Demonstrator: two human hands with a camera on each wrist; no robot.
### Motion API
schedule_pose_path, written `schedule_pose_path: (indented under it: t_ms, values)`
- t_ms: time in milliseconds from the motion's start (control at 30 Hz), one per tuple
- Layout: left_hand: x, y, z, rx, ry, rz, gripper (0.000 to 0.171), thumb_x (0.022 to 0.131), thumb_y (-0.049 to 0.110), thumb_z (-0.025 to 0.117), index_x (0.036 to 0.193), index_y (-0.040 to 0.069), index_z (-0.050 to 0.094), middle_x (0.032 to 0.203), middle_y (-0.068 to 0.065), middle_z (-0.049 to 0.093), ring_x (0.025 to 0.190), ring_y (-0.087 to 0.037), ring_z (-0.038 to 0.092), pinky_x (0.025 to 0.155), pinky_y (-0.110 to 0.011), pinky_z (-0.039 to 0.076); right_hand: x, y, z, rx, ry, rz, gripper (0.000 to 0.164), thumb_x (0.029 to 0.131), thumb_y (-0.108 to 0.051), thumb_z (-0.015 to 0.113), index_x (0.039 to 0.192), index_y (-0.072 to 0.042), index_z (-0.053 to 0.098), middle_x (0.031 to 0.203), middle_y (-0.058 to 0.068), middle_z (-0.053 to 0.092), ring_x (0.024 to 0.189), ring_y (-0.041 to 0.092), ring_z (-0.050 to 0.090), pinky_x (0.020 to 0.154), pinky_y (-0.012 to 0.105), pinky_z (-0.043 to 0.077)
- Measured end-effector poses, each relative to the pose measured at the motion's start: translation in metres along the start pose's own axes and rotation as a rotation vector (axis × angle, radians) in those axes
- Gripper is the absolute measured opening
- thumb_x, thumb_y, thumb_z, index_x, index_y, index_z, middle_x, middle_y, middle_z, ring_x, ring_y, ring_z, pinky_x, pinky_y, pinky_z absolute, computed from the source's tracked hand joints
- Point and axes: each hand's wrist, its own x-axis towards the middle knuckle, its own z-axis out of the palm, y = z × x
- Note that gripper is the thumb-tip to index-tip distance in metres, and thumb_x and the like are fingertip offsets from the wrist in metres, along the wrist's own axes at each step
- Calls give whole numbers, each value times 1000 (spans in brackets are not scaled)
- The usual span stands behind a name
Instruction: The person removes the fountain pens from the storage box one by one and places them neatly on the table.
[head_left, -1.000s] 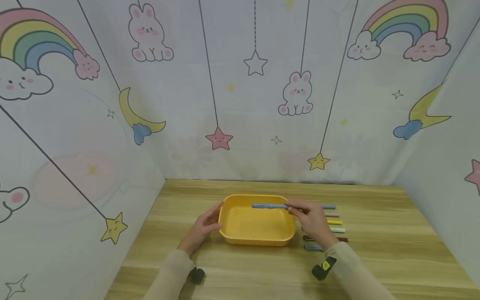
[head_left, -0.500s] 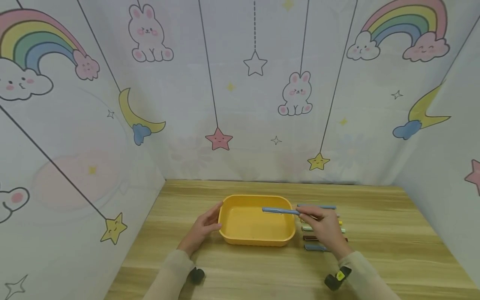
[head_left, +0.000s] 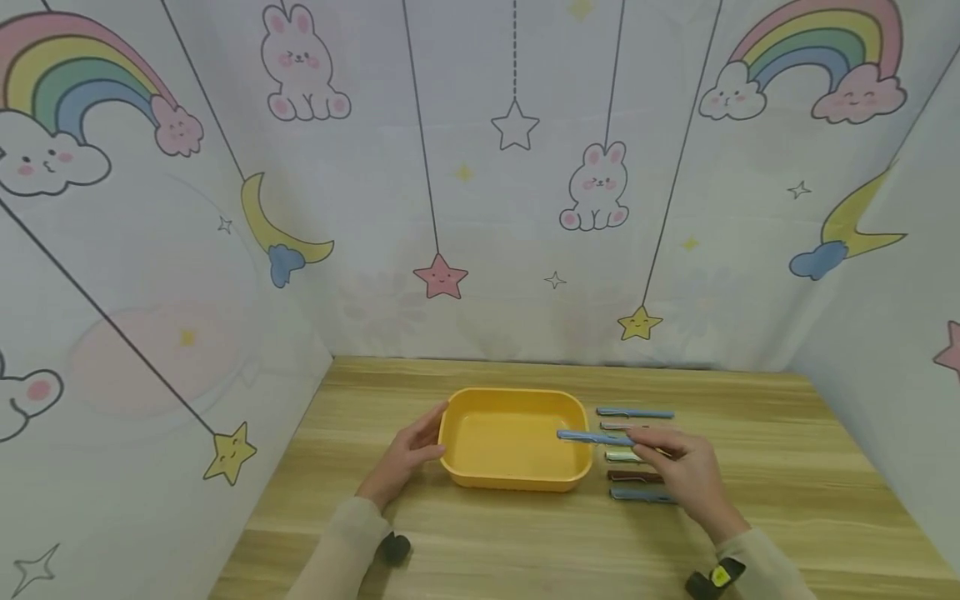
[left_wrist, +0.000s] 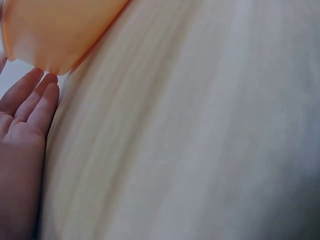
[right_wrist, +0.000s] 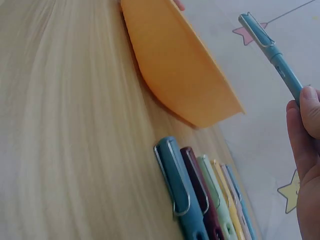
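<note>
My right hand (head_left: 693,471) pinches a blue capped pen (head_left: 592,437) between thumb and fingers. The pen lies roughly level in the air, its clip end over the right rim of a yellow plastic basin (head_left: 517,483). In the right wrist view, the pen's silver wire clip (right_wrist: 260,30) shows plainly. My left hand (head_left: 401,462) rests against the basin's left end, its fingers extended along the outer wall in the left wrist view. Beneath and beside my right hand lie several similar pens in a row, including a dark red pen (head_left: 633,477) and a grey-blue pen (head_left: 641,496).
In the right wrist view, a light green pen (right_wrist: 217,195) and a yellow pen (right_wrist: 227,190) lie in the same row. The wood-grain table (head_left: 525,550) meets a white cloth backdrop (head_left: 480,325) printed with stars and rabbits, which also rises on both sides.
My right hand has moved right and toward me with the blue pen, drawing it from over the basin's middle to its right rim. The left hand and basin have stayed put.
</note>
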Motion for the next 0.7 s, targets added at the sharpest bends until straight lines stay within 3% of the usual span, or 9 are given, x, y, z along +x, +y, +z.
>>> schedule_pose_path:
  t_ms: [133,500,700]
  values:
    - [0,1,1,-3,2,-8,72,103,7,65,166,17,33,171,-12,31,154,-36,35,114,-19,40,-10,1,-9,-13,4,25,21,91,3,78,111,7,78,108,-3,81,97,0,73,76,22,62]
    - [0,1,1,-21,-2,-11,72,103,5,64,167,16,32,171,-14,31,155,-37,34,113,-18,41,-36,6,-30,-57,-8,46,20,90,2,79,109,9,78,109,10,80,98,1,74,81,20,61]
    - [2,-1,0,-20,-4,7,72,103,4,64,166,13,31,170,-15,30,154,-37,34,113,-19,40,-48,14,-37,-118,34,17,14,86,8,81,100,6,81,101,4,82,92,0,74,74,20,61]
